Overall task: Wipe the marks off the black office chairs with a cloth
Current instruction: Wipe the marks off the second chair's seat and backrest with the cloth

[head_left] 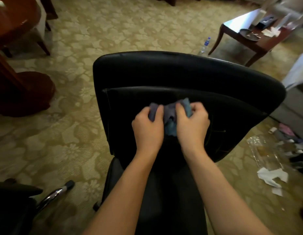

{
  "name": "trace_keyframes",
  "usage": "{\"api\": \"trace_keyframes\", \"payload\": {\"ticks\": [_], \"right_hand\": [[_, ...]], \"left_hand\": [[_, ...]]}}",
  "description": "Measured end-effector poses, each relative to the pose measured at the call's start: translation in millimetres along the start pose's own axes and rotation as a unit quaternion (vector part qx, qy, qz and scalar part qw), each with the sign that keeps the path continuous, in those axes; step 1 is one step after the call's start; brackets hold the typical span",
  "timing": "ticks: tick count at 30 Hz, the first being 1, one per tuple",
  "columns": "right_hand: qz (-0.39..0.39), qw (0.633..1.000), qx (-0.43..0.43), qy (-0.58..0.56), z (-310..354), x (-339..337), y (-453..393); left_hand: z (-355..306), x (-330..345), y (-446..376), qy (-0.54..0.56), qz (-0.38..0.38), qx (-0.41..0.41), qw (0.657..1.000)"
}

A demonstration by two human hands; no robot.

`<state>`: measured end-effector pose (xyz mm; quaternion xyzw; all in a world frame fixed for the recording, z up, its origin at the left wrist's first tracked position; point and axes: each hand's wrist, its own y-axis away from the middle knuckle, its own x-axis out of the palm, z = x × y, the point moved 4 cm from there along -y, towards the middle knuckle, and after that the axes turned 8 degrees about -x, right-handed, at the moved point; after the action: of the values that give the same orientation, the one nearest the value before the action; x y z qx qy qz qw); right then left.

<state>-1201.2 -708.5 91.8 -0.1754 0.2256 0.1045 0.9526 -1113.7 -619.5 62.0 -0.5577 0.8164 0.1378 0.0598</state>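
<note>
Cloth (pixel 171 114) (bunched) over chair (pixel 181 73) backrest

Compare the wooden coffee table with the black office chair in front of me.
The coffee table is reddish-brown wood with slim legs; the office chair is black and padded. The table carries clutter; the chair has only the cloth held against its back by the left hand and right hand. Both stand on the patterned carpet.

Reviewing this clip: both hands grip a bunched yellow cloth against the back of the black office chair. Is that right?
Not quite: the cloth is blue and purple, not yellow. The head view shows it bunched between the left hand and the right hand, both gripping it against the back of the black office chair.
</note>
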Motion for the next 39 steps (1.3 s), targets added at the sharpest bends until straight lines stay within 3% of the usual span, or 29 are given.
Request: {"api": "trace_keyframes", "payload": {"ticks": [3,5,9,13,16,21,23,27,31,35,37,39], "right_hand": [[-0.060,0.997,-0.036,-0.013,25,-23,-33],[-0.066,0.998,-0.024,-0.003,19,-30,-44],[-0.038,0.999,0.018,0.035,-21,-24,-30],[0.039,0.994,0.082,0.056,-60,-16,2],[0.054,0.993,0.100,0.026,-67,-21,10],[-0.038,0.997,-0.036,-0.065,-8,-43,-41],[-0.041,0.992,-0.090,-0.078,5,-46,-53],[0.006,0.993,-0.111,-0.030,-26,-35,-40],[0.066,0.997,0.018,-0.020,-75,-20,0],[0.096,0.981,0.166,-0.026,-98,-22,19],[0.099,0.983,0.141,-0.058,-86,-31,12],[0.100,0.989,0.048,-0.101,-63,-43,2]], "left_hand": [[-51,13,-5,0.034,-0.013,0.073,0.997],[-65,26,-10,0.028,0.007,0.074,0.997],[-28,47,-9,-0.071,0.007,0.029,0.997],[28,49,14,-0.109,0.016,-0.060,0.992],[26,48,23,-0.100,0.030,-0.037,0.994],[-46,41,10,-0.005,-0.040,0.086,0.995],[-59,44,5,-0.009,-0.047,0.100,0.994],[-28,54,5,-0.068,-0.041,0.045,0.996],[27,59,24,-0.127,-0.017,-0.048,0.991],[61,58,39,-0.097,0.029,-0.132,0.986],[58,56,38,-0.047,0.047,-0.132,0.989],[39,54,38,0.018,0.064,-0.098,0.993]]}}
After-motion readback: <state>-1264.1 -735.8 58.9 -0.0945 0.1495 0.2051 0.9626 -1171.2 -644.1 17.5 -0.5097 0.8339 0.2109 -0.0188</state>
